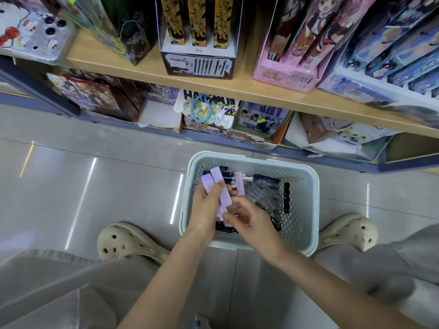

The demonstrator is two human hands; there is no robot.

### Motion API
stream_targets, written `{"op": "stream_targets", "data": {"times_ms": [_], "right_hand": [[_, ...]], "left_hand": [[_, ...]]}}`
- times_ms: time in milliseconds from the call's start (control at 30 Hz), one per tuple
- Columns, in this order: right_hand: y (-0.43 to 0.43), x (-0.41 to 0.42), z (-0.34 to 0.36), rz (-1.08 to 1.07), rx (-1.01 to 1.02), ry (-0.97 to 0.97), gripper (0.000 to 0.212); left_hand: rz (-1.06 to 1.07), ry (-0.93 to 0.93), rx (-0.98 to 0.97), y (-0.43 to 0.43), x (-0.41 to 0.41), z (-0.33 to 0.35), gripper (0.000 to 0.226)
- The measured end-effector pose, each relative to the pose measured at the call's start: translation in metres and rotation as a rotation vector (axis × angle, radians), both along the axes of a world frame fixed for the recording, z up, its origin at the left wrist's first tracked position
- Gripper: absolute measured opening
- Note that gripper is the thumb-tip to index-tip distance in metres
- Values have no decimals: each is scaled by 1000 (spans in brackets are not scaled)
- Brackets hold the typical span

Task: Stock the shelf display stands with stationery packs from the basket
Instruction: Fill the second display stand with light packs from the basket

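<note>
Loose pale grey trousers and cream perforated clogs are worn.

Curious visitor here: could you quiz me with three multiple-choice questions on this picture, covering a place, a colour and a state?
1. The basket stands: A on a trolley; B on the floor between the clogs; C on a chair.
2. The packs in the left hand are: A green; B orange; C lilac.
3. The left hand: A grips packs; B lies flat; C is empty.
Answers: B, floor tiles lie under it; C, pale purple wrappers; A, fingers curl round them.
</note>
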State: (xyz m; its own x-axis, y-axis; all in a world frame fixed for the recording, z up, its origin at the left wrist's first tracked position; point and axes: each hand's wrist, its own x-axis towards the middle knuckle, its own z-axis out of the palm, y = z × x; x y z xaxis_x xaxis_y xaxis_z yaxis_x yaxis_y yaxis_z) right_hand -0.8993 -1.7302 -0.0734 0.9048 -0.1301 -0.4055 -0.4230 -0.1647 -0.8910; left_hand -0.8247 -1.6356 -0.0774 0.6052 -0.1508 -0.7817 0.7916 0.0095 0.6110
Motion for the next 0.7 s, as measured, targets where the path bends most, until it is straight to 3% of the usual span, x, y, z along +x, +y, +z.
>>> {"op": "stream_targets", "data": {"times_ms": [200, 433, 700], "right_hand": [[-36, -15, -54, 166, -235, 126, 17], [-47, -12, -88, 483, -330, 320, 44], [-49, 0, -84, 626, -446, 351, 29]], "left_hand": [[-78, -147, 97, 7, 6, 2, 13], [-96, -145, 102, 13, 6, -4, 15], [-44, -113, 133, 16, 3, -4, 11]]}}
